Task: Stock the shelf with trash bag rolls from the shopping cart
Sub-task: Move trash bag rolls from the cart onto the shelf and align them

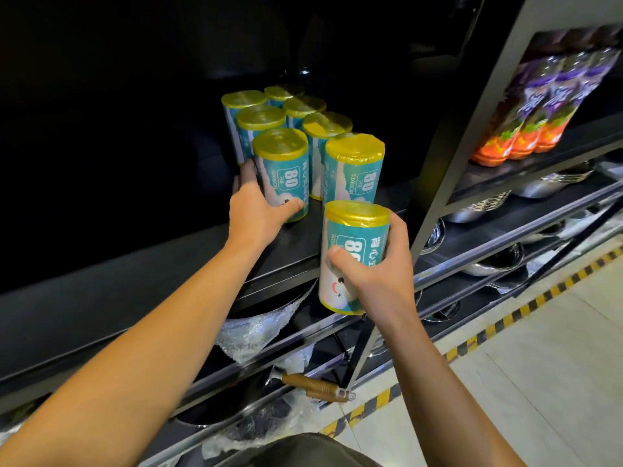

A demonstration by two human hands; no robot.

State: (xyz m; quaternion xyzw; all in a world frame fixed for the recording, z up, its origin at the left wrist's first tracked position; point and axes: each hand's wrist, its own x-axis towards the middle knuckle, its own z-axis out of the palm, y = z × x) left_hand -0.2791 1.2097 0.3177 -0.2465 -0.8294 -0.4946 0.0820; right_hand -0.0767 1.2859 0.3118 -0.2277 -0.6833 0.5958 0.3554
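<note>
The left hand [256, 205] is up on the dark shelf [161, 264]. Its fingers wrap around the bottom of a trash bag roll [281, 173] that stands up straight near the front edge of the shelf. The thumb lies across the front of the roll, low down, and the other fingers go around the far left side. The roll is teal with a yellow top and a big "80" on it.

Just behind and to the right of those fingers stand more rolls [303, 119] like it, all upright and close together in two rows that run toward the back of the shelf. The front roll of the right row [352, 170] stands just beside the one the left hand holds, with a small gap between them.

The right hand [377, 267] holds another roll [352, 257] in the air, in front of the shelf edge and lower than the standing rolls. Its thumb presses on the front of the roll and the fingers curl around the right side. This roll is upright too.

Far to the right of that hand, on the next shelf unit, stand purple and orange packets [539, 106]. Below them lie shiny metal bowls [488, 203]. Under the hands sit pans in bubble wrap [256, 335], and one brown wooden handle [313, 385] sticks out. The floor has a yellow and black striped line [505, 325].
</note>
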